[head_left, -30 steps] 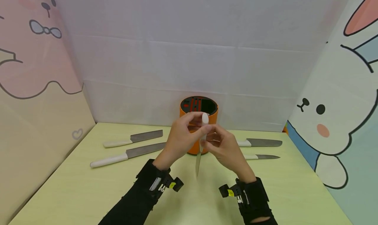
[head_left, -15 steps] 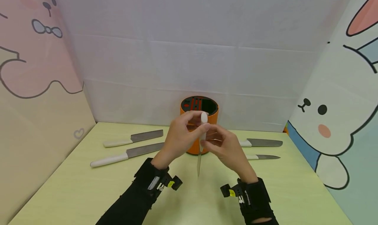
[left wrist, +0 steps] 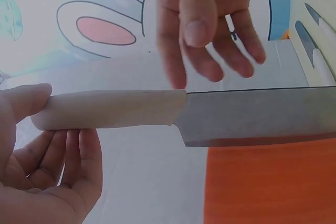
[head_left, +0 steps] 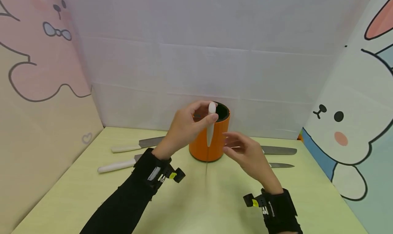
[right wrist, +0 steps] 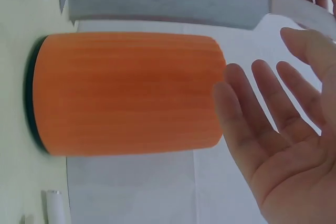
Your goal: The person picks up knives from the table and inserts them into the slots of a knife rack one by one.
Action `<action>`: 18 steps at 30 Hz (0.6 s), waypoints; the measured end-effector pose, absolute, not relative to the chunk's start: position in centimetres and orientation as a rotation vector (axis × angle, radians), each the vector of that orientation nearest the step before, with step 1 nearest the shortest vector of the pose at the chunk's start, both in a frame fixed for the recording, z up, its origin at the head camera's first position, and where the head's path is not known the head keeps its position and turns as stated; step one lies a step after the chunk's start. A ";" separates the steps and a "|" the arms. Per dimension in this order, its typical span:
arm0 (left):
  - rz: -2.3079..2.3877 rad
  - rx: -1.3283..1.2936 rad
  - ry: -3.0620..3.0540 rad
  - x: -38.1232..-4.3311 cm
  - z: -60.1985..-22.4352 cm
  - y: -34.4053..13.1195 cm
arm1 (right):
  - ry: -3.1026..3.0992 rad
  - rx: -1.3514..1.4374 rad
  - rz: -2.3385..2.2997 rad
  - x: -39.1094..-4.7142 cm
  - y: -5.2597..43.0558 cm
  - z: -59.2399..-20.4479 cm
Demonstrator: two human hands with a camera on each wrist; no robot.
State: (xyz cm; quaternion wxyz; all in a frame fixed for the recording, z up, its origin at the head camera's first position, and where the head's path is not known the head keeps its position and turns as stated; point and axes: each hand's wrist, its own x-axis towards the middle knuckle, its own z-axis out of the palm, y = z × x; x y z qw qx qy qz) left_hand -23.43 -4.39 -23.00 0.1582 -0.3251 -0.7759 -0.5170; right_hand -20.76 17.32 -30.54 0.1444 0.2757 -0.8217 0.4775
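Note:
In the head view my left hand pinches a kitchen knife near the butt of its white handle, with the blade pointing down. The left wrist view shows its broad, nearly rectangular steel blade. Behind the knife stands an orange round knife block; the left hand covers part of its dark slotted top. To the right of the handle, my right hand is apart from the knife with its fingers spread. Its empty palm faces the block in the right wrist view.
On the left of the pale yellow table lie two white-handled knives, a shorter one behind a longer one. On the right lie a broad blade and a small pointed knife, their handles hidden by the right hand. A white sheet hangs behind.
My right hand has let go of the knife handle and moved right. My left hand has raised the knife slightly, and the blade is now seen edge-on.

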 end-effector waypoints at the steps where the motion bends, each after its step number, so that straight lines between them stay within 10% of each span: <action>1: -1.478 -0.933 -2.222 -23.1 -22.3 -4.4 | -2.382 0.780 1.358 -20.4 17.4 -30.2; 18: -1.452 -0.971 -2.237 -23.2 -14.2 -4.6 | -2.471 0.793 1.258 -22.2 21.4 -34.1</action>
